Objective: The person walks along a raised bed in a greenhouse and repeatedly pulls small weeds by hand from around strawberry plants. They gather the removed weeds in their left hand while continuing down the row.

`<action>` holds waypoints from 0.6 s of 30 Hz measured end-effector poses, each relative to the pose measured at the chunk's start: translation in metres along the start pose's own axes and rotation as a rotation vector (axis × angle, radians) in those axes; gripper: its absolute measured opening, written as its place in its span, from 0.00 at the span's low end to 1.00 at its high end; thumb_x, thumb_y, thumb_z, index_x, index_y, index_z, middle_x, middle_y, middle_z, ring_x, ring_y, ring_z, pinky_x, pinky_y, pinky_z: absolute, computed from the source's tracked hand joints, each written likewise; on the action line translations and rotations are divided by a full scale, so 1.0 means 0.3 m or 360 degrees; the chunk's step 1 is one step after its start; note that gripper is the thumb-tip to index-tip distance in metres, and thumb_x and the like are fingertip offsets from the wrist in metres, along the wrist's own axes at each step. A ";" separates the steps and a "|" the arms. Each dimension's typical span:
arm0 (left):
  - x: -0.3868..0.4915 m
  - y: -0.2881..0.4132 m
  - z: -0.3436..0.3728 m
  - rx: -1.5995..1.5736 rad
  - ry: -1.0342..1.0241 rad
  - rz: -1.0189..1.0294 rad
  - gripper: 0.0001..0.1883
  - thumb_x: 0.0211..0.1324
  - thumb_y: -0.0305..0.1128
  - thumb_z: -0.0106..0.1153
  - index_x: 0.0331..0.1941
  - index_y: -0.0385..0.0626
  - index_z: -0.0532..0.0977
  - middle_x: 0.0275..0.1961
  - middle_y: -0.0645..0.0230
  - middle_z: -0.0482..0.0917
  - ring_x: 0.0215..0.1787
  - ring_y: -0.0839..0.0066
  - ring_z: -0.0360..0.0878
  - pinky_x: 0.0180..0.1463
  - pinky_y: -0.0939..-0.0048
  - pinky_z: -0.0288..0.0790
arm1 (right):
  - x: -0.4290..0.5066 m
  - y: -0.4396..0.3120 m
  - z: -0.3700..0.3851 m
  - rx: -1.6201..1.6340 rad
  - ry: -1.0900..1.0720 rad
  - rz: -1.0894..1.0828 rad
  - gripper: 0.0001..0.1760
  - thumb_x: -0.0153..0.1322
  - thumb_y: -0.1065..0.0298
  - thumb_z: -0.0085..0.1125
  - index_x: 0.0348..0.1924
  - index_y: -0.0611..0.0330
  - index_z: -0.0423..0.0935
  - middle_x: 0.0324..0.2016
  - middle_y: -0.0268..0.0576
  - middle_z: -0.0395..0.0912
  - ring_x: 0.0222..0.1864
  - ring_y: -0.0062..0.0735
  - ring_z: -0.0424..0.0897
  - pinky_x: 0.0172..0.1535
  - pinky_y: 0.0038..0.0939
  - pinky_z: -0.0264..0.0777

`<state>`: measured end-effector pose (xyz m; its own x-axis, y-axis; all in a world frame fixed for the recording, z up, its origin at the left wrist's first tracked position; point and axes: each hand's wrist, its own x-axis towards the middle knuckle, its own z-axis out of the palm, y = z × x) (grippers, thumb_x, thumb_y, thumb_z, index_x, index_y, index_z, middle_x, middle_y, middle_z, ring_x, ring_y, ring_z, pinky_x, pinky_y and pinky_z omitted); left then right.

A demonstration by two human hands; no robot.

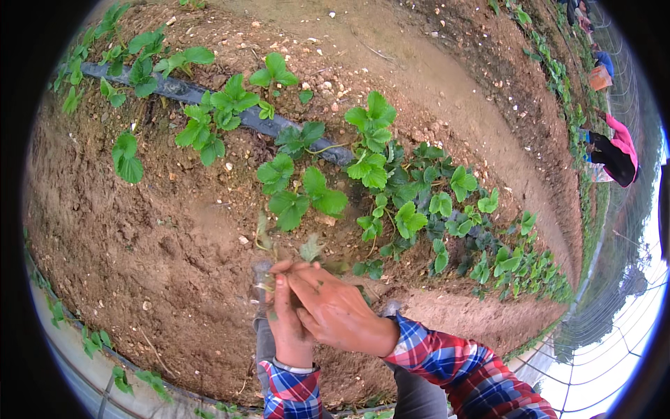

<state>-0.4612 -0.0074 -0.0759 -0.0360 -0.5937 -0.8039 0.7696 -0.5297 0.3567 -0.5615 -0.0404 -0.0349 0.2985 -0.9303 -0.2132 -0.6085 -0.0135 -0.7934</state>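
My left hand (290,332) and my right hand (335,309) meet just below a row of strawberry plants, the right fingers lying over the left. Pale strawberry leaf stems (265,287) stick out at the left fingertips. A blurred leaf with a pale underside (311,248) shows above the knuckles. Small green scraps cling to the skin of both hands. What lies between the palms is hidden. Nearest to the hands grows a strawberry plant with broad green leaves (290,208), rooted in brown soil.
A black drip-irrigation hose (178,90) runs along the raised bed among several strawberry plants (196,133). Denser foliage (411,220) spreads to the right. Beyond the dirt furrow (450,78), a person in a pink top (622,139) bends over another row near an orange container (600,77).
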 end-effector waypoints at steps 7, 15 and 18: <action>0.017 0.051 -0.007 0.0014 0.0311 -0.0089 0.16 0.64 0.47 0.53 0.46 0.50 0.68 0.25 0.75 0.62 0.29 0.75 0.65 0.28 0.71 0.65 | 0.162 0.082 -0.236 0.0599 0.0005 0.0130 0.19 0.62 0.84 0.49 0.45 0.66 0.76 0.28 0.47 0.77 0.30 0.37 0.78 0.32 0.31 0.74; 0.036 0.105 -0.004 -0.0014 0.0307 -0.0213 0.14 0.61 0.43 0.57 0.44 0.50 0.70 0.25 0.74 0.64 0.24 0.75 0.65 0.25 0.72 0.67 | 0.512 0.433 -0.150 -0.1366 -0.0266 0.0226 0.05 0.61 0.73 0.52 0.29 0.62 0.76 0.26 0.52 0.79 0.30 0.50 0.81 0.32 0.43 0.75; 0.050 0.113 -0.010 -0.0074 0.0323 -0.0203 0.14 0.62 0.43 0.56 0.45 0.50 0.70 0.25 0.74 0.64 0.25 0.75 0.66 0.25 0.72 0.67 | 0.522 0.477 -0.144 -0.1427 -0.0259 0.0139 0.05 0.60 0.71 0.54 0.24 0.59 0.78 0.25 0.51 0.80 0.30 0.47 0.82 0.30 0.41 0.76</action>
<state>-0.4338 -0.0325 -0.0773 -0.0098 -0.3873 -0.9219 0.7958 -0.5613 0.2274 -0.6335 -0.2038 -0.1571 0.2829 -0.8792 -0.3833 -0.9565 -0.2880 -0.0453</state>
